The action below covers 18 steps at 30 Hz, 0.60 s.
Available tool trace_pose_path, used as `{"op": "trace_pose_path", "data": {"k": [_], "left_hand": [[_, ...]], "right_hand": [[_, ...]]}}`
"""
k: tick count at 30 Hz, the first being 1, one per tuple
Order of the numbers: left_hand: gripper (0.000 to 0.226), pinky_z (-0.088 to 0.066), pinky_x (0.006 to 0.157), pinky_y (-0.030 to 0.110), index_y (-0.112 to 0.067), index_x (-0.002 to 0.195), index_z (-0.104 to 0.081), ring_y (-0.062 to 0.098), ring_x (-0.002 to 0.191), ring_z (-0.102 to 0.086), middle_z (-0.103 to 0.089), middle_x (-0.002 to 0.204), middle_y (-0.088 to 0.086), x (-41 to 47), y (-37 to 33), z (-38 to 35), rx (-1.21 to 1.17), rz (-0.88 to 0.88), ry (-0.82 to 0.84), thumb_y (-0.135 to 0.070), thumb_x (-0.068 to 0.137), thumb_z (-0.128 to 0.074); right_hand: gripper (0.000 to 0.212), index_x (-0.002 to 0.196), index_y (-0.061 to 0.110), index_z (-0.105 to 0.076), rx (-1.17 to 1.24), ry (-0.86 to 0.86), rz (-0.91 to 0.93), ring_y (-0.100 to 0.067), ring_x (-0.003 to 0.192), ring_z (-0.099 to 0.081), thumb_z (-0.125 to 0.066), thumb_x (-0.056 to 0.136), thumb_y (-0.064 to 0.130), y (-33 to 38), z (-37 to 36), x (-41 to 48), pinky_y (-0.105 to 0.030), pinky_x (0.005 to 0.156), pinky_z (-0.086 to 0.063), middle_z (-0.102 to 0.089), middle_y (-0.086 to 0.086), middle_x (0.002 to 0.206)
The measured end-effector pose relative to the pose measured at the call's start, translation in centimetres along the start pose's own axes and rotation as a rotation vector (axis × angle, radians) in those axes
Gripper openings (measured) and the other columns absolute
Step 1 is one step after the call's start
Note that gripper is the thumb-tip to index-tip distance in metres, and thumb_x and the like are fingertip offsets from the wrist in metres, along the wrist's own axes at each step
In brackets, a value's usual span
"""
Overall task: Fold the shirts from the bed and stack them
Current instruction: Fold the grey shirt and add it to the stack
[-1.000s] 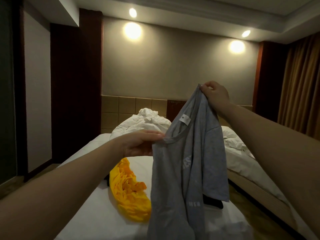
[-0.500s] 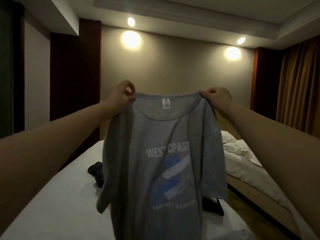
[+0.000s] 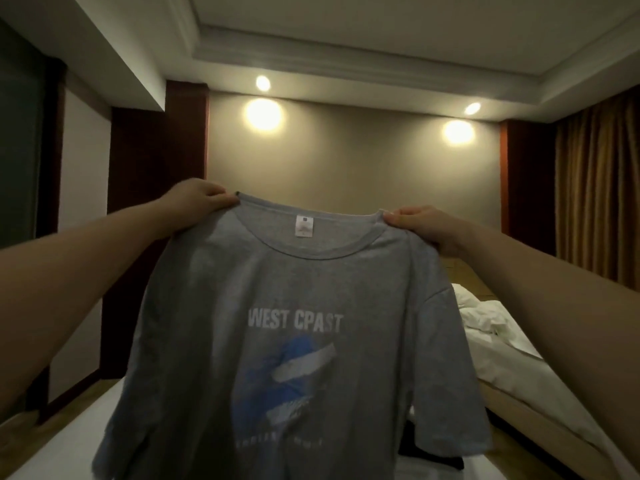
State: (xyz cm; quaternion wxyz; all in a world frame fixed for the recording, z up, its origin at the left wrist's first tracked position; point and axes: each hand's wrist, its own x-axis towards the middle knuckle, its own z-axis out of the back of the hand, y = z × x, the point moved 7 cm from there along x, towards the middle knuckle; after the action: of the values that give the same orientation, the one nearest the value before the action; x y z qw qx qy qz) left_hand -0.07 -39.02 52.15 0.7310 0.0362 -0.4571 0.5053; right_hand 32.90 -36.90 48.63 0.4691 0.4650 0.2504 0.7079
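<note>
A grey T-shirt [image 3: 294,299] with white lettering and a blue print hangs spread out in front of me, its printed front facing me. My left hand [image 3: 199,200] pinches its left shoulder by the collar. My right hand [image 3: 420,226] pinches the right shoulder by the collar. The shirt hangs over the white bed [image 3: 69,441] and hides most of it. A dark garment [image 3: 429,455] lies on the bed behind the shirt's lower right sleeve.
A second bed with rumpled white bedding [image 3: 491,327] stands to the right, across a narrow aisle. Brown curtains [image 3: 599,188] cover the right wall. Dark wood panels [image 3: 159,202] line the left side.
My left hand moved from the neckline to the left shoulder and both hands spread the shirt wide. The view tilted up, and the yellow garment is hidden behind the shirt.
</note>
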Motion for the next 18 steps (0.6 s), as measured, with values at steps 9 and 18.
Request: {"op": "trace_pose_path", "data": {"k": [9, 18], "left_hand": [[0.02, -0.044, 0.075, 0.03, -0.001, 0.094, -0.061, 0.021, 0.086, -0.051, -0.054, 0.092, 0.012, -1.2, 1.7, -1.9, -0.306, 0.165, 0.273, -0.019, 0.089, -0.056], [0.027, -0.044, 0.065, 0.024, 0.0, 0.1, -0.06, 0.017, 0.075, -0.055, -0.059, 0.089, 0.012, -1.4, 2.1, -4.0, -0.351, 0.125, 0.173, -0.025, 0.092, -0.054]], "right_hand": [[0.014, 0.076, 0.013, -0.07, -0.218, -0.266, 0.133, -0.007, 0.061, -0.049, -0.071, 0.082, 0.027, -0.8, 0.9, 1.1, -0.011, 0.051, -0.038, -0.06, 0.0, 0.069], [0.009, 0.085, 0.006, -0.063, -0.151, -0.095, 0.011, -0.012, 0.058, -0.053, -0.056, 0.091, 0.007, -3.5, -2.5, 1.9, -0.021, 0.05, -0.047, -0.056, -0.004, 0.069]]}}
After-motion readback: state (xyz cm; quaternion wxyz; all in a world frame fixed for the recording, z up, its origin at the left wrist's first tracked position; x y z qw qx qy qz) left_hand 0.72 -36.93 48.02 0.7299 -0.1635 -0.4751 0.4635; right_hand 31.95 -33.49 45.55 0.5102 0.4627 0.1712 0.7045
